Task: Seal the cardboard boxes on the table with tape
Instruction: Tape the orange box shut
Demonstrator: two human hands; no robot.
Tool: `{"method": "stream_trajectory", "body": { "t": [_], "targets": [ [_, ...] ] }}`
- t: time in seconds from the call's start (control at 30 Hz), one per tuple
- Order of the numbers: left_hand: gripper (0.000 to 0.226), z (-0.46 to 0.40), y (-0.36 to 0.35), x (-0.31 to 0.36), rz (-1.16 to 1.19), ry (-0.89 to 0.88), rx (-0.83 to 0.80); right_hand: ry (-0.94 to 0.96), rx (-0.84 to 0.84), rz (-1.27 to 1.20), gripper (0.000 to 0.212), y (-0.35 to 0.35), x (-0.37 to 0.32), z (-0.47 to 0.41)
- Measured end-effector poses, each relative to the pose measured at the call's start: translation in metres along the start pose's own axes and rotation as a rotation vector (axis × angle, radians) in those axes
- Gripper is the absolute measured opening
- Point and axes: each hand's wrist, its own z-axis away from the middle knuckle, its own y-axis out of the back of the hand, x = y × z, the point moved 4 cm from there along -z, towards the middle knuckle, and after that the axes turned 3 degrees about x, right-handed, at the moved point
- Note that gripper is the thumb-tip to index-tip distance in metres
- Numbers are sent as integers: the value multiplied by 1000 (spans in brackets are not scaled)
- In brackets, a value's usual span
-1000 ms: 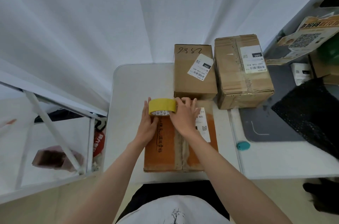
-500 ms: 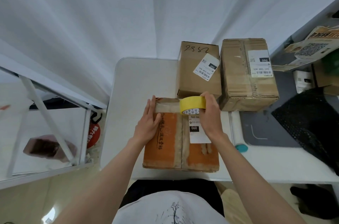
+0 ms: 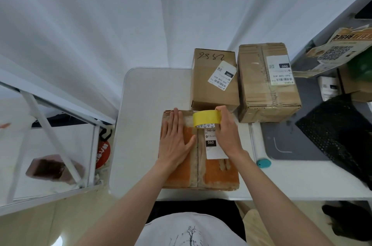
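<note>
An orange-brown cardboard box (image 3: 217, 175) with a white 060 label lies flat on the white table (image 3: 141, 124) right in front of me. My left hand (image 3: 175, 141) rests flat, fingers together, on the box's left half. My right hand (image 3: 227, 130) grips a yellow tape roll (image 3: 206, 118) standing on edge at the far end of the box's centre seam. Behind it stand two more brown boxes: a smaller one (image 3: 213, 92) with handwriting on top and a larger taped one (image 3: 265, 94) to its right.
A teal object (image 3: 263, 163) lies at the table's right edge. A grey mat (image 3: 285, 145) and a black mesh item (image 3: 338, 130) cover the adjoining surface on the right. More cartons (image 3: 342, 50) sit at far right. White curtain hangs behind; a white frame (image 3: 50, 135) stands left.
My right hand carried the tape roll from the box's left far corner to the centre seam. My left hand slid from the box's left edge onto its top and lies flat.
</note>
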Motion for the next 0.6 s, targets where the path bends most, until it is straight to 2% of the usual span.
{"method": "stream_trajectory", "body": {
  "t": [0.33, 0.6],
  "targets": [
    [97, -4, -7, 6, -68, 0, -40, -38, 52, 84, 36, -11, -1, 5],
    [95, -6, -10, 10, -116, 0, -44, -21, -21, 140, 30, -7, -4, -5]
  ]
}}
